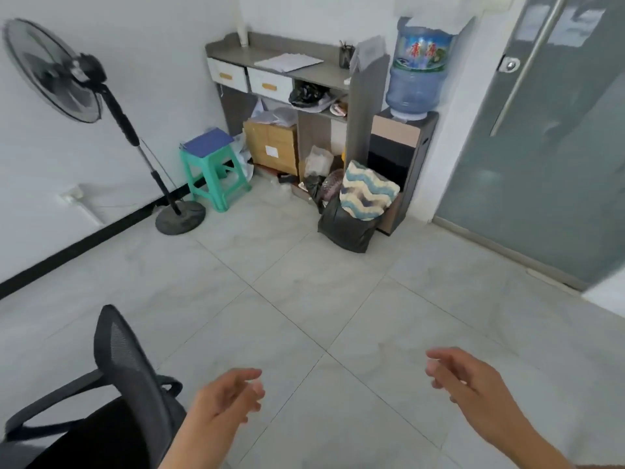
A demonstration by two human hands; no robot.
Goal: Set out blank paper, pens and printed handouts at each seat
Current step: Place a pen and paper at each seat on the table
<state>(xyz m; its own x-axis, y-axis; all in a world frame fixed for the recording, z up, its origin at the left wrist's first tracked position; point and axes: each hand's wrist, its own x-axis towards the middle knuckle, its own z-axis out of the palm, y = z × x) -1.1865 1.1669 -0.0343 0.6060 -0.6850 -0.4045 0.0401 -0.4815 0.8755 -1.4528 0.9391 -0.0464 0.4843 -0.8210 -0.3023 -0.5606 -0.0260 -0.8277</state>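
A stack of white paper sheets [288, 61] lies flat on a grey side cabinet [236, 55] at the far wall. Beside it a dark pen cup [346, 55] holds several pens, and more paper sheets [368, 50] stand propped at the cabinet's right end. My left hand [227, 397] and my right hand [463, 377] hang low in the foreground above the tiled floor, both empty with loosely curled fingers, far from the cabinet.
A black mesh office chair [125, 363] stands at lower left. A pedestal fan [67, 72], a green stool [216, 170], cardboard boxes [270, 143], black bags [341, 228] and a water dispenser [416, 79] crowd the far wall. A frosted glass door [548, 147] is at right.
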